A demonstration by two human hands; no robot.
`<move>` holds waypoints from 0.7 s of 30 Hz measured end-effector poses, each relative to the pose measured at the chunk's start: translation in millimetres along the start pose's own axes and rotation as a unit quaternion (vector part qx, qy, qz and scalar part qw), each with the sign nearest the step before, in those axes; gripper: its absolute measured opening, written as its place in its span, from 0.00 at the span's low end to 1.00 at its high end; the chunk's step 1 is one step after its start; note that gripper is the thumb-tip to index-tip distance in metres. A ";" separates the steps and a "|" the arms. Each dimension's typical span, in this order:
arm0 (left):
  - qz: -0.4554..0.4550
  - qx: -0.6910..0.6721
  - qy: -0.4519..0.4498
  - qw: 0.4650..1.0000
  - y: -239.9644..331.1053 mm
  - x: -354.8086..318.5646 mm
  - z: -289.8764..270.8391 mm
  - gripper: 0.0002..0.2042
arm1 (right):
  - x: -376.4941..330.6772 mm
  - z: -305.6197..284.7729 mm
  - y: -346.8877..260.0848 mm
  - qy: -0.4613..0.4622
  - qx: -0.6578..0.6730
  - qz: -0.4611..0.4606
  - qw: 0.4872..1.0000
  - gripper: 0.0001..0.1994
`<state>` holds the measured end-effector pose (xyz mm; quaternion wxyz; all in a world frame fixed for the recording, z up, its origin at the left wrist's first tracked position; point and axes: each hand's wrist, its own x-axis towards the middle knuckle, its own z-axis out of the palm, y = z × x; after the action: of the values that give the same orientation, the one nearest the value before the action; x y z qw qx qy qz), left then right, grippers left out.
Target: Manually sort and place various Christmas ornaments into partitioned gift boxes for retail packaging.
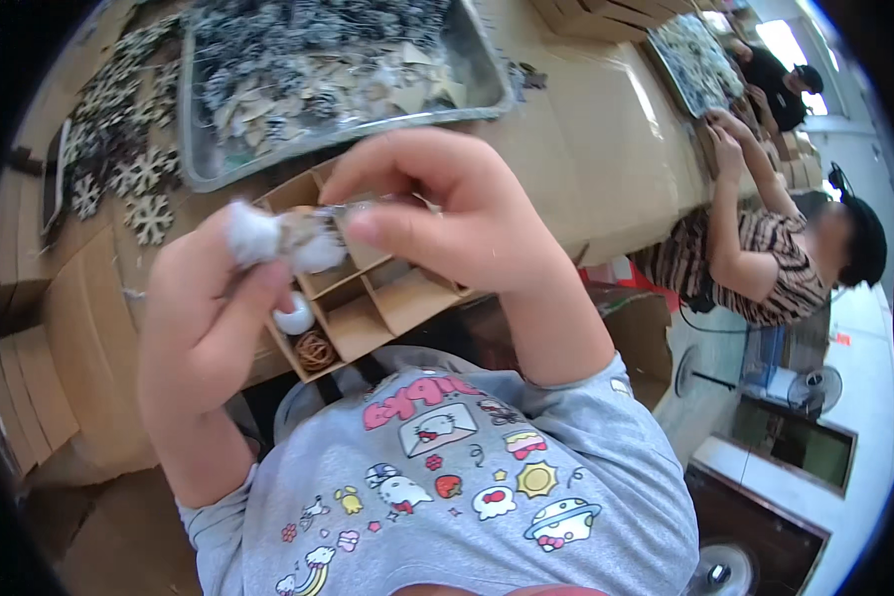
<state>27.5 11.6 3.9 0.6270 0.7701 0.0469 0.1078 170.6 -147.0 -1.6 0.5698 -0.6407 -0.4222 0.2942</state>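
Over divided brown cardboard box [363, 333]: left hand [204, 303] pinching fluffy white-and-tan ornament [296, 232], probably light, soft; best held mid-body. Right hand [457, 204] curled close, grip unclear.

white fluff [254, 236] blurred, metal tray [268, 168] cut off above, box [419, 300] partly hidden

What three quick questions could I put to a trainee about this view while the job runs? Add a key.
1. On which side of the grey rectangular metal tray do the pale wooden snowflake cutouts lie, left or right?
2. True or false: a brown woven ball sits inside the brown cardboard divided box.
3. Fill in the colour: the person's bare left hand grips a fluffy, mostly ____ item.

Key: 1. Left. 2. True. 3. White.
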 end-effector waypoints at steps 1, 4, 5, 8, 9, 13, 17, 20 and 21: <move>0.003 0.013 -0.026 1.000 1.3 0.0 -3.5 0.08 | -2.3 0.5 -5.6 -0.018 -0.095 -0.010 0.995 0.11; -0.002 0.041 -0.082 0.996 -0.1 -3.7 -11.6 0.09 | -6.9 14.2 4.0 -0.010 -0.058 -0.075 0.995 0.09; -0.004 0.033 -0.082 0.996 -4.3 -7.6 -14.2 0.08 | -5.8 16.8 0.3 -0.012 -0.046 -0.056 0.997 0.08; 0.030 0.072 -0.097 0.992 -7.9 -13.6 -25.7 0.08 | -1.2 21.1 -11.4 -0.014 -0.028 -0.024 0.999 0.06; 0.047 0.095 -0.107 0.989 -5.8 -15.7 -28.7 0.07 | 1.3 24.7 -12.8 -0.014 -0.032 -0.033 0.999 0.06; 0.006 0.029 -0.059 0.998 -6.1 -25.8 -29.3 0.05 | 9.6 39.4 -14.0 0.006 0.006 -0.076 0.997 0.05; 0.000 0.024 -0.025 0.999 -7.1 -40.9 -27.4 0.04 | 14.0 53.6 -4.2 0.015 0.019 -0.149 0.989 0.05; 0.015 0.044 -0.003 0.999 -9.6 -45.9 -25.0 0.03 | 11.3 63.7 1.1 0.025 0.126 -0.117 0.985 0.04; 0.033 0.077 -0.007 0.996 -8.2 -46.2 -25.9 0.03 | 10.3 66.2 0.8 0.027 0.168 -0.100 0.980 0.04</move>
<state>-22.8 28.5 -4.1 0.5618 0.8183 0.0252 0.1190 118.8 -106.1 -13.1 0.7073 -0.4981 -0.4127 0.2851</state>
